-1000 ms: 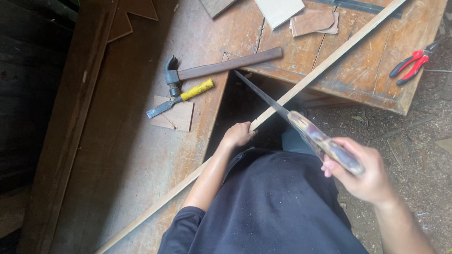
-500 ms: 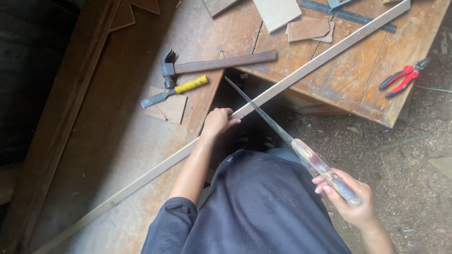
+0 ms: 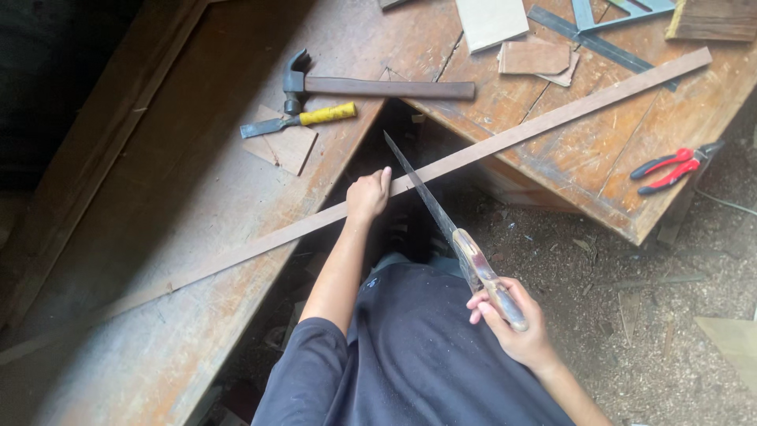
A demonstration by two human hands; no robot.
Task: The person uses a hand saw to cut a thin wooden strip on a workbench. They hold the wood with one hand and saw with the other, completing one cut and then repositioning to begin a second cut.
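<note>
Where the gap opens between the two wooden tops, a long strip is laid across it, one end resting on the right bench and the other running down over the left board. The strip is pinned just left of the gap by the left hand, which is closed down on it with the thumb set beside the blade. A saw is gripped at its handle by the right hand, fingers wrapped tight, and its blade is laid across the strip beside the thumb. The strip is seen in one piece on both sides of the blade; how deep the cut has gone cannot be told. The sawing is judged to be in hand, with the parting of the strip left. A hammer, a chisel and red pliers lie untouched.
</note>
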